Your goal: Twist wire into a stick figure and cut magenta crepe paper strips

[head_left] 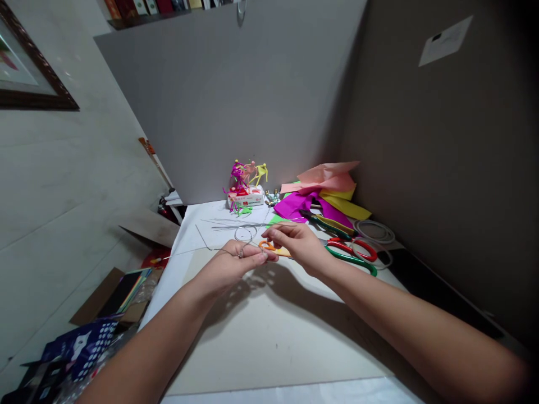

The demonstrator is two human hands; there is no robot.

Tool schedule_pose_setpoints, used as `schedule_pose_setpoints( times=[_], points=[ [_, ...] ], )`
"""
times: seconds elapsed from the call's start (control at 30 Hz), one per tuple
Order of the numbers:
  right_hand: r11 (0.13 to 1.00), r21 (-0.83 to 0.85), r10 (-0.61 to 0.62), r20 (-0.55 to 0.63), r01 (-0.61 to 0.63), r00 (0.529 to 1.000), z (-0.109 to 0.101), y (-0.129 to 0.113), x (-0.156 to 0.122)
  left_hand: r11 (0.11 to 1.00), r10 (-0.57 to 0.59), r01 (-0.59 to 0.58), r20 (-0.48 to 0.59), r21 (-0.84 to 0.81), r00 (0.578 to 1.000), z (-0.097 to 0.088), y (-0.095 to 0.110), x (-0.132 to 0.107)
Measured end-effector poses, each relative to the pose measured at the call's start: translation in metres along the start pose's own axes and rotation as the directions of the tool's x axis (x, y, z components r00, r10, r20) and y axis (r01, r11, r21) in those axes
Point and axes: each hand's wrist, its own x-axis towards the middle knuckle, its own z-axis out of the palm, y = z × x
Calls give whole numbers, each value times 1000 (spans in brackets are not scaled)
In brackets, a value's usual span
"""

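Just below the frame's centre, our left hand [242,259] pinches a thin wire [202,237]; our right hand [300,242] curls narrowly beside it, its hold unclear to us. Right of centre lie scissors [356,260], then coloured sheets [324,178].

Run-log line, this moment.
left hand: holding thin grey metal wire | right hand: close above left | nearby: red-and-green-handled scissors
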Motion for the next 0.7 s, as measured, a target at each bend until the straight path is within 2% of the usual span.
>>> schedule_pose_setpoints(
  times=[0.1, 0.17, 0.23, 0.33, 0.5, 0.6, 0.7],
  points=[
    [972, 165, 149, 132, -170, 980, 3, 14, -1, 998, 61, -62, 50, 26, 997, 4, -3, 0],
    [927, 264, 203, 243, -266, 948, 6, 19, -4, 994, 85, -90, 84, 56, 993, 6, -5, -1],
    [875, 322, 268, 299, -361, 916, 8, 21, -5, 990, 85, -96, 109, 103, 990, 8, -3, -3],
    [816, 353, 381, 268, -458, 885, 4, 20, 0, 978, 90, -116, 150, 174, 985, 8, 2, -7],
    [805, 344, 446, 187, -484, 875, -12, 25, 13, 985, 57, -97, 260, 145, 964, 10, 13, -15],
    [827, 311, 449, 136, -469, 883, -16, 28, 14, 994, 40, -59, 200, 90, 979, 10, 18, -16],
    [907, 198, 363, 74, -371, 929, -12, 20, 10, 998, 52, -47, 89, -51, 995, 4, 17, -11]
  ],
)
